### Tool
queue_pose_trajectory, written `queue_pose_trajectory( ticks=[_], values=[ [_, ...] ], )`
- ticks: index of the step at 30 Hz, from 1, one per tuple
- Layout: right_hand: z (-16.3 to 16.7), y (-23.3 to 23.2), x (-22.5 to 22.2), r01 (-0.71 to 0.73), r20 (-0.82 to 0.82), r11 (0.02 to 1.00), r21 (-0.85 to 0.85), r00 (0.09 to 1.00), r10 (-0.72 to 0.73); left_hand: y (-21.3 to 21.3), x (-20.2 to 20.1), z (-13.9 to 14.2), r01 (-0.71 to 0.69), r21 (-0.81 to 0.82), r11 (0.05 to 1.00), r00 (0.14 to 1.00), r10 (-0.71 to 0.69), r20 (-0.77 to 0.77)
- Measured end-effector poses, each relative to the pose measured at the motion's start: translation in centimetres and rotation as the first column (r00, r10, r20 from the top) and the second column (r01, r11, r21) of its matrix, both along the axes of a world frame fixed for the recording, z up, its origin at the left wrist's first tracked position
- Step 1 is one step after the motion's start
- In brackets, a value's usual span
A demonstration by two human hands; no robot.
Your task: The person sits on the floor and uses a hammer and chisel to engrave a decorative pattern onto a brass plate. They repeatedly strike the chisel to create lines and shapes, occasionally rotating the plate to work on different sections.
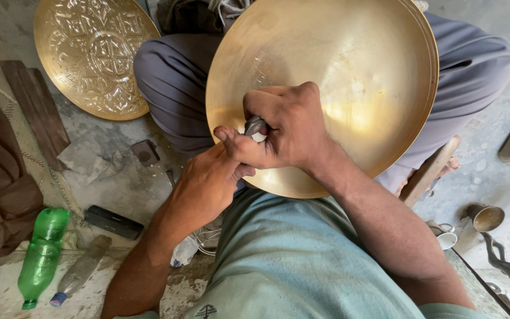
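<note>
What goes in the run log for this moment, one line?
right hand: fist on grey tool | left hand: steadies brass dish rim | dish: on lap | engraved brass plate: floor

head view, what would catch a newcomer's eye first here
The big plain brass dish propped on the person's lap fills the middle. At its lower left edge the right hand grips a grey tool, with the left hand just beneath. On the floor, an engraved brass plate lies upper left and a green plastic bottle lower left.
</note>
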State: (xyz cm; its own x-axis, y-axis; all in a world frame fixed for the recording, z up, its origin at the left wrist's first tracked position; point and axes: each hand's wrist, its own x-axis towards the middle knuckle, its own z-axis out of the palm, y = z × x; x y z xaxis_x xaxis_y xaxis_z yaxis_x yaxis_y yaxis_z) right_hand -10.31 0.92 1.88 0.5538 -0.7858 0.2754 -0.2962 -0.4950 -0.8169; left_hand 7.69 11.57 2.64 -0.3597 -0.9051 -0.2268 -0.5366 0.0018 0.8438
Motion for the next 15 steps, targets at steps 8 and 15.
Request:
queue_pose_trajectory(
  ticks=[8,15],
  values=[
    [-0.4,0.2,0.0,0.01,-0.019,0.999,-0.037,1.0,-0.011,1.3,-0.3,-0.6,-0.028,-0.015,0.999,1.0,0.028,0.007],
    [-0.6,0.4,-0.1,0.014,-0.009,0.998,-0.061,1.0,-0.015,1.6,-0.2,-0.5,-0.031,0.002,1.0,1.0,0.031,0.006]
  ],
)
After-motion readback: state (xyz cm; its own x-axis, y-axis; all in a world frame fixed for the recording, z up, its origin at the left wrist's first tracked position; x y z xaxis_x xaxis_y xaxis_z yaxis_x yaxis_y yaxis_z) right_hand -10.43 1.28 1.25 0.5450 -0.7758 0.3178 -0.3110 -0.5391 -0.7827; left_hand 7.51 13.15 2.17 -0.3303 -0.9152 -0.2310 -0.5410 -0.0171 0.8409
